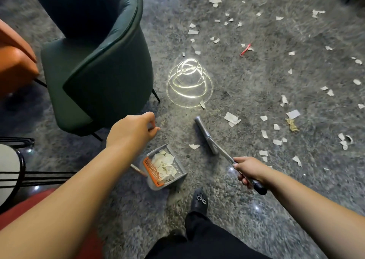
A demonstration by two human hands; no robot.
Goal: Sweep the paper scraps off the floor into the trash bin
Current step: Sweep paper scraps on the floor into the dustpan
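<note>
Here, torn white paper scraps [165, 167] are being held in the grey plastic dustpan [178, 173]; beside it, a metal-handled broom [207, 135] is being gripped by the right hand [249, 171], while the left hand [134, 129], fingers curled, is being kept above; more scraps [232, 118] are lying beyond on the speckled floor [246, 81].

No legible text, label, brand, number or sign appears on any surface in view, including the floor scraps, dustpan, broom and chairs.
</note>
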